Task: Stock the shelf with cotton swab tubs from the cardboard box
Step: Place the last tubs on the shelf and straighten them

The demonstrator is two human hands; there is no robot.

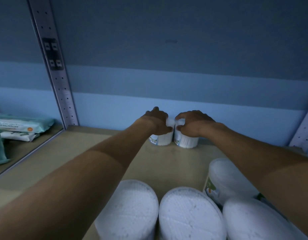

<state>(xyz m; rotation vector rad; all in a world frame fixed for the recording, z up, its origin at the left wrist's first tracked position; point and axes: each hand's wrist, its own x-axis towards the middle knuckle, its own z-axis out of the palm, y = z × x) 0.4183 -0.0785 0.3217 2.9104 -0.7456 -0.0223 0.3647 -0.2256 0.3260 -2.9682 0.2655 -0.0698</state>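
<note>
Right now both my hands are deep in the shelf (80, 161), each with its grip closed over the top of a cotton swab tub. My left hand (158, 122) caps the left tub (161, 139), my right hand (193, 123) caps the right tub (186, 142) — the two stand upright, side by side and nearly touching, just short of the blue back wall (184, 108). Each tub sits directly under its own grip, long axis vertical, so the coming move looks like a plain letting-go and a pull back towards me, each hand equally near its tub. Behind my grips, nearer my body, I count four more tubs: three front tubs (189, 217) in a row showing their white tops, and one behind-row tub (226, 179) beyond them to the right. That makes six. Left of the upright post (54, 66), wipe packs (19, 126) lie in the next bay. No cardboard box shows.
</note>
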